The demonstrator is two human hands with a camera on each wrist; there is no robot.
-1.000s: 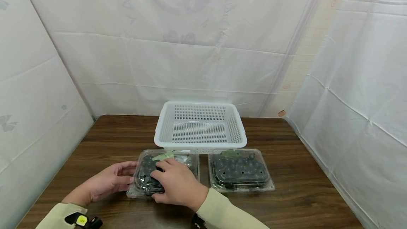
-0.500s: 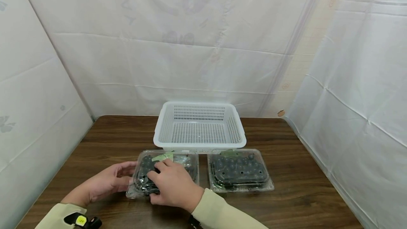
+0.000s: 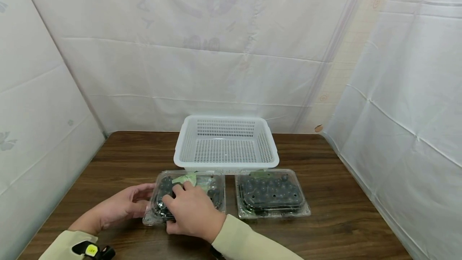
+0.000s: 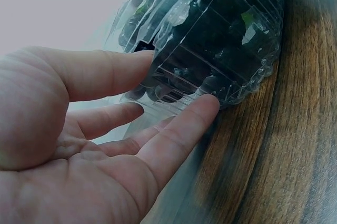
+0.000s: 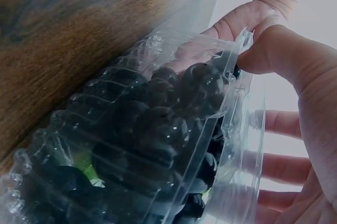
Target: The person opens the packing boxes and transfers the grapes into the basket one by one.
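Observation:
A clear plastic clamshell box (image 3: 216,189) of dark grapes lies on the table, a pale green label (image 3: 187,177) under its lid. Spread fingers of my right hand (image 3: 195,214) arch over the lid, with the thumb at the front edge. In the right wrist view that thumb (image 5: 266,50) sits against the box's rim at a corner. At the box's left end, my left hand (image 3: 124,206) has its fingers fairly straight. In the left wrist view its thumb (image 4: 113,71) meets the rim, and one fingertip (image 4: 208,103) is near the lower side wall.
A second clamshell box (image 3: 272,193) of grapes, closed, lies just to the right. Behind both boxes stands a white perforated basket (image 3: 225,163) with nothing in it. White sheeting (image 3: 216,71) hangs behind and at both sides of the brown wooden table (image 3: 325,220).
My right hand has shifted a little left along the front of the lid, uncovering more of its right part. My left hand and both boxes stay in place.

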